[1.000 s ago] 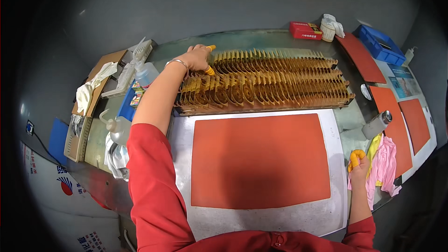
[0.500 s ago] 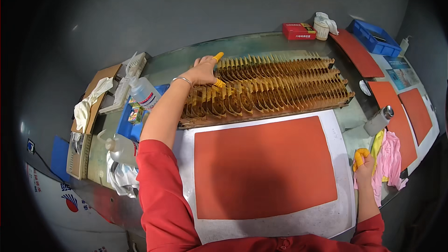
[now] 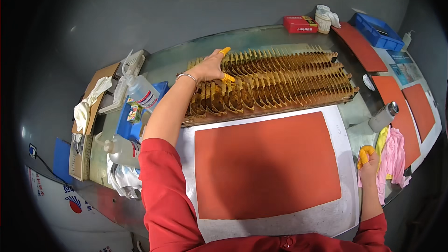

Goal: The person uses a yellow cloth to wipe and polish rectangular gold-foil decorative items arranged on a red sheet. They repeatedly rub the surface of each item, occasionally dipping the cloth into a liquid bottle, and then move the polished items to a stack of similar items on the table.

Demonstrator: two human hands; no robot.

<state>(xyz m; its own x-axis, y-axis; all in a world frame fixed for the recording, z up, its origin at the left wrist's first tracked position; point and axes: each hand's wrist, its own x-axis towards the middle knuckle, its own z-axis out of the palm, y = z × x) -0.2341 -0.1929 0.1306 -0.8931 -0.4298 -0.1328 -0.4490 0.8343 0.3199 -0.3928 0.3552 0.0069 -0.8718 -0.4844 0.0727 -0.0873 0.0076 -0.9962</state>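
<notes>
A long brown rack (image 3: 275,105) holds rows of thin, curved, gold-brown strips standing on edge. Over its left part reaches my left hand (image 3: 208,68), thumb and forefinger spread wide in yellow finger cots, with nothing visible between them. Whether the fingertips touch the strips is unclear. At the right, my right hand (image 3: 369,161) is closed, its yellow-capped fingers curled, beside a pink cloth (image 3: 394,156). What those fingers hold, if anything, is hidden. An orange-red mat (image 3: 268,165) lies on a white sheet (image 3: 347,196) in front of the rack.
Squeeze bottles (image 3: 142,92) and a blue tray (image 3: 125,123) stand left of my arm. A grey metal flask (image 3: 383,117) is near my right hand. Behind are a red box (image 3: 300,24), a white-topped jar (image 3: 323,22) and a blue bin (image 3: 380,35).
My left hand has shifted a little to the right along the rack, fingers still spread. My right hand stays closed by the pink cloth. The whole view has tilted slightly.
</notes>
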